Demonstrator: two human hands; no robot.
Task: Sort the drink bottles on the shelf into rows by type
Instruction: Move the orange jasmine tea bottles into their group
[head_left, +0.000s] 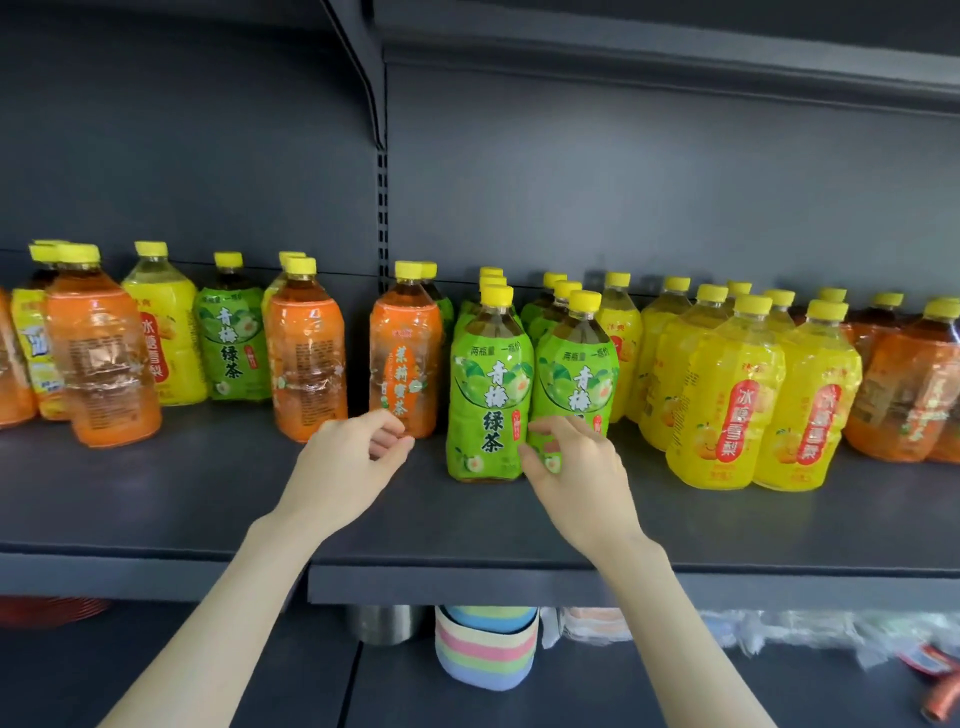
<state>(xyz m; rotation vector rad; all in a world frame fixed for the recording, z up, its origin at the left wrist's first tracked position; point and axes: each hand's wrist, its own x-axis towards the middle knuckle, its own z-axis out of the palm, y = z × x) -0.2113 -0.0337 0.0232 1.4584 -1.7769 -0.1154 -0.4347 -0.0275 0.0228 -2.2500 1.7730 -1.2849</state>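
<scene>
Drink bottles with yellow caps stand on a dark grey shelf (208, 499). Two rows of green-label bottles run back from the front green bottle (488, 384) and its neighbour (576, 374). Yellow-label bottles (722, 400) stand in rows to the right, orange ones (904, 395) at far right. An orange-label bottle (402, 364) stands just left of the green rows. My left hand (353, 457) hovers in front of it, fingers loosely curled, holding nothing. My right hand (571, 467) is at the base of the two front green bottles, fingers spread, touching but not gripping them.
On the left, orange (104, 353), yellow (166, 332) and green (231, 338) bottles stand mixed, with another orange bottle (306, 353) near the middle. The shelf's front edge (467, 587) lies below my wrists. A striped roll (483, 649) and other goods sit on the lower shelf.
</scene>
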